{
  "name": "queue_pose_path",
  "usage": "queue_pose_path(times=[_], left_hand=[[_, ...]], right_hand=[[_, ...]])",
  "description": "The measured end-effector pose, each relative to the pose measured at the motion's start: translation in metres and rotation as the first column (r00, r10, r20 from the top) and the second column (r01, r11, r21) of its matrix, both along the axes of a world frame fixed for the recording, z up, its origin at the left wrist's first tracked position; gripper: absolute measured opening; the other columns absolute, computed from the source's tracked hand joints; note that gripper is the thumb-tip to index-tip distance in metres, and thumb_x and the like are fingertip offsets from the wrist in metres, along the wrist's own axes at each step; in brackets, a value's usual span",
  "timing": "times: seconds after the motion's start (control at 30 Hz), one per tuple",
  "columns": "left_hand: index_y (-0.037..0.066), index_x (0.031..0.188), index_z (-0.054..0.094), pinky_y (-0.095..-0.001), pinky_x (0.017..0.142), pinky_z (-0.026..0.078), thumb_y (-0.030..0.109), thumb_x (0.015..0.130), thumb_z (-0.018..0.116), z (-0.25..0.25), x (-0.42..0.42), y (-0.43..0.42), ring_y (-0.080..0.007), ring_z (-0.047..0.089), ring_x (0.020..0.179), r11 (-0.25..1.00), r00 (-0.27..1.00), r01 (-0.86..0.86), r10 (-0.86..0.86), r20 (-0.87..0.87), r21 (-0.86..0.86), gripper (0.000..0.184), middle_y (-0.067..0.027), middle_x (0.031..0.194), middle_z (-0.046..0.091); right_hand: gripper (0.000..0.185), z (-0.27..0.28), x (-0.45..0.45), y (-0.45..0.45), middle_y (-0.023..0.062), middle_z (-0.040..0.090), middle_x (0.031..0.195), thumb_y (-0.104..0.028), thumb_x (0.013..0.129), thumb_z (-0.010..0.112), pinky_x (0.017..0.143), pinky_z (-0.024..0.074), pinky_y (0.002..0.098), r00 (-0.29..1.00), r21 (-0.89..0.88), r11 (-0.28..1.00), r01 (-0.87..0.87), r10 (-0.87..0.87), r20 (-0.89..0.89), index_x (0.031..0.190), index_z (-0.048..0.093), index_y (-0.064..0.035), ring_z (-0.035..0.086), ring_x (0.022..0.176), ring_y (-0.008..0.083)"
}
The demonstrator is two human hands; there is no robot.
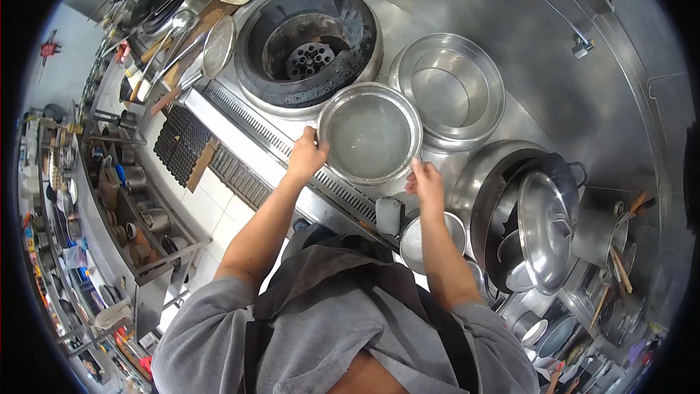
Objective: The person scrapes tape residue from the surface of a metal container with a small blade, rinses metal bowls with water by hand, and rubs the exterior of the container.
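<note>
One round pan (370, 177): it is sitting just beside the black burner (250, 51), to its right and nearer you; whether the pan is resting on the worktop or being lifted cannot be told.
Left hand (309, 153): you are pinching the pan's rim at the side toward the burner, with thumb and fingers clamped on the metal.
Right hand (429, 184): you are touching the rim at the part away from the burner, fingers curled; how firmly they are gripping is not clear.
Liquid (368, 135): the pan appears to be holding something cloudy, so you should be keeping the rim level and moving slowly.
Grip balance: you should be sharing the load evenly; a one-sided pull would probably be tipping the contents.
Wide basin (477, 76): it is standing to the burner's right, close by the pan; you should be leaving clearance so that the rims are not knocking.
Burner mouth: it is showing uncovered; you should be keeping your fingers clear, since its heat is not showing.
</note>
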State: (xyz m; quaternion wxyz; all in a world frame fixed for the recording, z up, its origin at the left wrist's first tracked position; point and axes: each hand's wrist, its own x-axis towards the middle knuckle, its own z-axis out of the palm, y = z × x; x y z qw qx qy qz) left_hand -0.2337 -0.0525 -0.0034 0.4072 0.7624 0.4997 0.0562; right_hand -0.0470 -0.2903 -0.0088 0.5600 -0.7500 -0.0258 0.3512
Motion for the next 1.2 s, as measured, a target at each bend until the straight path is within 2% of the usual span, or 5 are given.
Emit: queue_pose_path(times=[0.6,0.67,0.73,0.9,1.2], left_hand=[[-0.007,0.108,0.051,-0.0364,0.048,0.059,0.004,0.084,0.063,-0.017,-0.039,-0.028,-0.0323,0.072,0.073,0.755,0.846,-0.219,0.462,0.264,-0.618,0.029,-0.0246,0.099,0.065],[-0.008,0.113,0.051,-0.0424,0.068,0.061,0.010,0.085,0.063,-0.020,-0.043,-0.027,-0.0392,0.070,0.094,0.789,0.895,-0.177,0.378,0.238,-0.589,0.035,-0.0288,0.110,0.062],[-0.009,0.117,0.053,-0.0457,0.095,0.052,0.018,0.086,0.064,-0.051,-0.036,-0.043,-0.0401,0.063,0.105,0.853,0.930,-0.251,0.080,0.360,0.458,0.042,-0.0283,0.116,0.060],[-0.006,0.113,0.059,-0.0498,0.090,0.050,0.029,0.090,0.061,0.053,-0.041,-0.062,-0.0438,0.061,0.105,0.886,0.722,0.381,-0.464,0.513,0.265,0.042,-0.0272,0.109,0.064],[0.001,0.087,0.057,-0.0514,0.071,0.052,0.029,0.096,0.054,0.042,-0.024,-0.048,-0.0410,0.065,0.079,0.898,0.771,0.358,-0.439,0.460,0.257,0.030,-0.0219,0.083,0.066]], right_hand=[[0.023,0.086,-0.040,0.077,0.0001,0.045,0.052,-0.002,0.075,0.061,0.036,0.0297,0.0276,0.907,-0.094,0.995,-0.039,0.075,0.414,0.059,0.045,-0.0065,0.039,0.038,0.0091],[0.022,0.088,-0.046,0.081,0.0007,0.045,0.052,-0.003,0.075,0.061,0.036,0.0302,0.0279,0.896,-0.099,0.995,-0.029,0.070,0.439,0.059,0.045,-0.0058,0.040,0.038,0.0099],[0.023,0.093,-0.053,0.086,0.0010,0.045,0.052,-0.003,0.075,0.061,0.036,0.0308,0.0281,0.883,-0.120,0.993,-0.013,0.068,0.464,0.059,0.045,-0.0057,0.040,0.038,0.0103],[0.025,0.093,-0.058,0.101,0.0022,0.046,0.051,-0.004,0.075,0.062,0.036,0.0329,0.0293,0.847,-0.171,0.985,0.004,0.087,0.524,0.058,0.044,-0.0049,0.043,0.037,0.0113],[0.028,0.089,-0.073,0.140,0.0081,0.048,0.051,-0.008,0.076,0.064,0.038,0.0418,0.0355,0.808,-0.256,0.965,-0.059,0.197,0.556,0.059,0.043,-0.0007,0.052,0.038,0.0182]])
